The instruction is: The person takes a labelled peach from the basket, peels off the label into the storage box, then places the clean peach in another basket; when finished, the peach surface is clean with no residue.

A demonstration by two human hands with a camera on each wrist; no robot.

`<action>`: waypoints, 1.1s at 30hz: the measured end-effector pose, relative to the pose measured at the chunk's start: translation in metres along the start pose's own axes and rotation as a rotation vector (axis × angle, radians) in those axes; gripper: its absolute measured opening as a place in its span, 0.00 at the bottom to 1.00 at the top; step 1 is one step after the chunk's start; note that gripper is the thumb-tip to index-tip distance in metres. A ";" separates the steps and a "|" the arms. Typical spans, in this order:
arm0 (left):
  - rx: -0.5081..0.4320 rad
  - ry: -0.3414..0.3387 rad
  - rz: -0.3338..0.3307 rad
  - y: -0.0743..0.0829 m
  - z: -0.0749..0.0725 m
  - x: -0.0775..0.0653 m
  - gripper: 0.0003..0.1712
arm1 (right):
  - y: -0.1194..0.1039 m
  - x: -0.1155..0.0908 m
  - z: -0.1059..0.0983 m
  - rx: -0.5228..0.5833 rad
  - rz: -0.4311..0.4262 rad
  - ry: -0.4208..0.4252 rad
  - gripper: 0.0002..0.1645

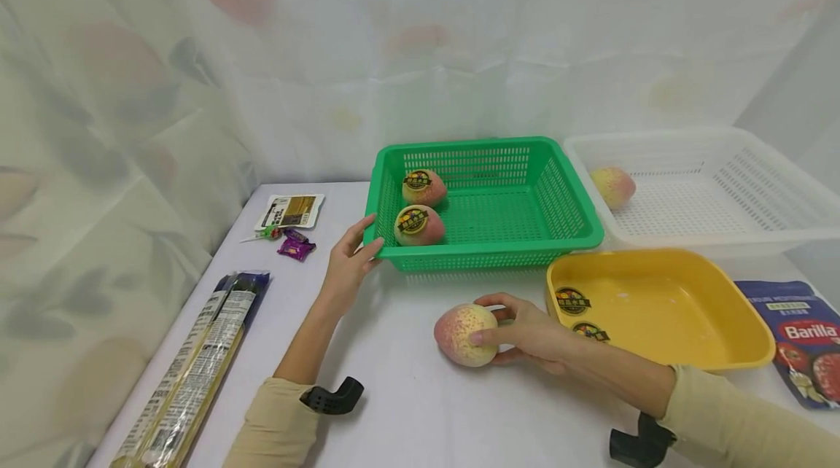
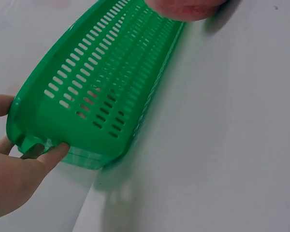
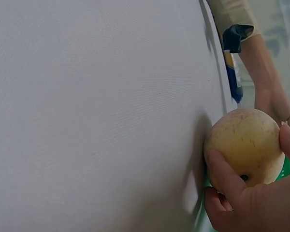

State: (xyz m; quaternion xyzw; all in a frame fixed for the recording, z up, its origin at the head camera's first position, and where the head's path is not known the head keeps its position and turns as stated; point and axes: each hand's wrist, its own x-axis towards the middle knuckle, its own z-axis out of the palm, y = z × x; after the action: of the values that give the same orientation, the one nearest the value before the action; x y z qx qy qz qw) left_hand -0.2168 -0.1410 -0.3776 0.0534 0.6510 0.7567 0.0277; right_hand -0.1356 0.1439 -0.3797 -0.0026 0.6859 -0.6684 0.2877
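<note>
My right hand [image 1: 534, 337] holds a pink and yellow peach [image 1: 464, 334] over the white tabletop, in front of a green basket [image 1: 492, 248]. Thumb and fingers wrap the peach's pale end in the right wrist view, where a small dark spot shows on the fruit [image 3: 241, 145]. At the basket's near left corner, my left hand [image 1: 344, 267] grips the rim; the left wrist view shows thumb and fingers about the green plastic [image 2: 53, 121]. Inside that basket, two peaches with black and gold labels, one farther back [image 1: 426, 195] and one nearer [image 1: 418, 226], lie along the left side.
A white basket [image 1: 728, 238] with one peach [image 1: 613, 187] stands back right. Before it is a yellow basin [image 1: 663, 307] with two black labels at its left. A Barilla pouch [image 1: 797, 344] lies far right. Leftward are long noodle packs [image 1: 197, 373], candies [image 1: 297, 247] and a flat packet [image 1: 292, 211].
</note>
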 end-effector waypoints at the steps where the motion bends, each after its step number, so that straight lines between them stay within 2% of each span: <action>1: 0.003 0.007 0.002 0.000 0.002 0.000 0.32 | 0.000 0.000 0.000 -0.001 0.000 -0.001 0.39; 12: 0.032 0.012 -0.002 0.002 0.004 -0.001 0.32 | -0.001 -0.001 0.001 0.011 -0.004 0.009 0.39; 18: 0.025 0.006 -0.009 0.002 0.003 -0.001 0.32 | -0.014 -0.008 -0.010 -0.019 -0.019 -0.002 0.41; 25: 0.013 -0.003 -0.009 0.003 0.003 -0.001 0.32 | -0.057 -0.030 -0.051 -0.080 -0.111 -0.072 0.42; 30: 0.014 -0.005 0.000 0.003 0.002 0.000 0.33 | -0.089 -0.043 -0.094 -0.126 -0.165 -0.019 0.40; 33: 0.013 -0.001 -0.004 0.001 0.002 0.000 0.32 | -0.099 -0.045 -0.126 -0.134 -0.181 0.035 0.34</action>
State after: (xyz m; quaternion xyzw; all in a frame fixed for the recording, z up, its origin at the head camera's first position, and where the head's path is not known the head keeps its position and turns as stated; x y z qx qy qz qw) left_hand -0.2168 -0.1390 -0.3766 0.0524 0.6560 0.7524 0.0291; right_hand -0.1860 0.2658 -0.2783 -0.0720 0.7309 -0.6442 0.2136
